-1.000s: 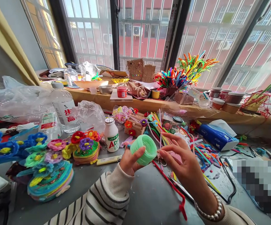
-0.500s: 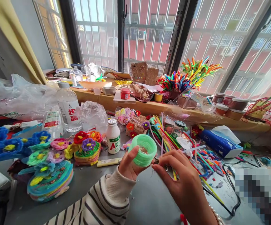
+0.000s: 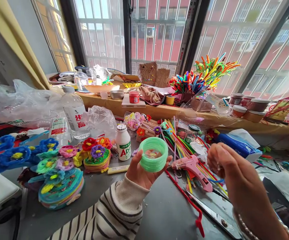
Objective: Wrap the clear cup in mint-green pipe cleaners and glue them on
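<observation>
My left hand (image 3: 141, 171) is closed around a light green round cup (image 3: 153, 163) built up from coiled fuzzy strands. The cup's open mouth faces up toward me, and brownish-pink shows inside its bottom. My right hand (image 3: 234, 170) is off to the right, raised over the table, its fingers curled together; what they hold, if anything, I cannot make out. Between the hands lies a pink glue gun (image 3: 193, 170), its nozzle close to the cup. A red pipe cleaner (image 3: 186, 196) stretches beneath it, beside metal scissors (image 3: 213, 211) partly under my right arm.
Pipe-cleaner flowers on coiled bases (image 3: 62, 190) stand at left. Behind the cup are a white drink bottle (image 3: 123, 143) and a large clear bottle (image 3: 74, 113). A blue tissue pack (image 3: 236, 145) and loose pipe cleaners (image 3: 176, 136) lie at right. Jars (image 3: 256, 105) line the sill.
My right hand has moved away from the cup's side to the right, its fingers now more curled. The glue gun, red pipe cleaner and scissors have come into view. My left hand still holds the cup.
</observation>
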Available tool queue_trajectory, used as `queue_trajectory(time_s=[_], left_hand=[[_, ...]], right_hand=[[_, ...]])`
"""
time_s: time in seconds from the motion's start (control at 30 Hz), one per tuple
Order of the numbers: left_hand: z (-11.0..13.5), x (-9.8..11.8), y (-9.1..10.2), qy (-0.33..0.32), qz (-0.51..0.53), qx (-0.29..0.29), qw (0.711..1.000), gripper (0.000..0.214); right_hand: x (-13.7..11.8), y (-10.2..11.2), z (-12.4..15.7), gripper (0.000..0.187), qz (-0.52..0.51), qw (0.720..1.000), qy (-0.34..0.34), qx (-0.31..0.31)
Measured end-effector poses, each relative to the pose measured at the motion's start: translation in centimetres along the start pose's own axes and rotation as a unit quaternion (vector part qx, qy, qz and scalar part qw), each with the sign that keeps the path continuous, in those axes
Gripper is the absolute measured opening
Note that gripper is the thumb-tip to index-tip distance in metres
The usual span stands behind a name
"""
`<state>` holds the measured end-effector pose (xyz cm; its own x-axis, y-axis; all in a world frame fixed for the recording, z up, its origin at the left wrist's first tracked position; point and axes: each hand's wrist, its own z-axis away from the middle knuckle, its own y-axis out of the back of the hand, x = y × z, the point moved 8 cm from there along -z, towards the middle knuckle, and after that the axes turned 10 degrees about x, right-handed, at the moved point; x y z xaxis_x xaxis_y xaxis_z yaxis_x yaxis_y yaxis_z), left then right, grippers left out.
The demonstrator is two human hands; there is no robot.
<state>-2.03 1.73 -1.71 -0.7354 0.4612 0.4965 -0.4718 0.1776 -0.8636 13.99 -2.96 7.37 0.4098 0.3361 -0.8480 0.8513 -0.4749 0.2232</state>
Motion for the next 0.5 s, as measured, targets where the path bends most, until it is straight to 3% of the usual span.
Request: queue_trajectory(time_s=[0.1, 0.2, 0.3, 0.4, 0.5], left_hand=[[0.2, 0.0, -0.2, -0.007, -0.019, -0.027, 0.999, 0.053], [0.4, -0.1, -0.3, -0.020, -0.044, -0.050, 0.998, 0.055], [0.6, 0.0, -0.5, -0.032, -0.052, -0.046, 0.997, 0.048], [0.8, 0.4, -0.9, -0.054, -0.058, -0.031, 0.996, 0.040], [0.9, 0.8, -1.1, -0.085, -0.081, -0.016, 0.993, 0.043]], right_hand=[[-0.2, 2.3, -0.2, 0.038, 0.003, 0.998, -0.019, 0.058], [-1.0, 3.0, 0.0, 0.043, 0.059, 0.996, 0.005, 0.072], [-1.4, 1.6, 0.2, 0.040, 0.070, 0.997, 0.018, 0.005], [-1.2, 0.0, 0.4, 0.031, 0.046, 0.996, -0.009, -0.070], [-0.9, -0.9, 0.6, 0.027, 0.068, 0.990, -0.007, -0.125]])
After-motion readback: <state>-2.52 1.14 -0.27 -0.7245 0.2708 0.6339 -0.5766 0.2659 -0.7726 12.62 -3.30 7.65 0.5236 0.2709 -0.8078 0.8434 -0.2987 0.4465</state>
